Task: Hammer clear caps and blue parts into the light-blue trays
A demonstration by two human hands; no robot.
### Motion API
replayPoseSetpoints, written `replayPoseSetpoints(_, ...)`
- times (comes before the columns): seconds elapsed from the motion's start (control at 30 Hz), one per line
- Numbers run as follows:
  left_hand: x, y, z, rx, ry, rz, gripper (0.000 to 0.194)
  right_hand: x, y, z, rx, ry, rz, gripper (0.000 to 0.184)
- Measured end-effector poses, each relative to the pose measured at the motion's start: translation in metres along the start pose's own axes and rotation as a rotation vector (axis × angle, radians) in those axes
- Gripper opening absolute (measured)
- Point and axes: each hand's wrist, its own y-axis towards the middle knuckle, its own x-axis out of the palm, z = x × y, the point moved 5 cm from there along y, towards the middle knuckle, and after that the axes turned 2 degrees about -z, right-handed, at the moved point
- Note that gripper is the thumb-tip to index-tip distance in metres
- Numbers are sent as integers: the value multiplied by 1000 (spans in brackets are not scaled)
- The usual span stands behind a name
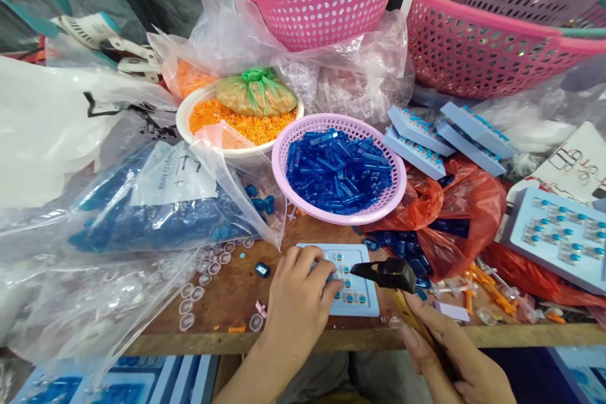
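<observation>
Here, left grip (300, 287): fingers bent over the blue tray (357, 259); cannot tell whether they pinch anything.
Right grip (468, 356): wrapped around the handle of the hammer (388, 273).
Blue tray: on the desk (220, 306), near its front edge, below the hammer head.
Purple basket (334, 218): farther from that edge, behind the tray, heaped with blue pieces (338, 170).

A person's left hand (299, 287) extends forward, palm down with fingers bent, while the right hand (468, 353), lower and to its right, curls in a grip.
</observation>
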Motion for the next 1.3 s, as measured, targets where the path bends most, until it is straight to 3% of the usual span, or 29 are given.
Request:
replayPoseSetpoints(0.1,0,-2,-2,16,-66,20,6,2,6,-10,-50,-34,12,39)
replayPoseSetpoints(0.3,3,-4,-7,0,-119,45,14,9,20,-25,-172,-4,-105,45)
replayPoseSetpoints(0.47,3,-3,-8,28,-131,67,14,3,18,-27,-148,-69,-8,44)
replayPoseSetpoints(0.67,6,-4,-11,-16,-152,31,13,16,19,-26,-208,-73,-134,52)
replayPoseSetpoints(0.83,6,-6,-11,-30,-178,80,19,6,19,-32,-194,-95,-20,48)
replayPoseSetpoints(1.03,5,-5,-7,-62,-204,59,26,14,23,-27,-213,-80,-126,51)
replayPoseSetpoints(1.2,4,-4,-5,-74,-208,55,23,10,21,-26,-221,-101,-93,49)
replayPoseSetpoints(1.3,4,-5,-6,-76,-207,34,23,17,18,-26,-231,-135,-148,49)
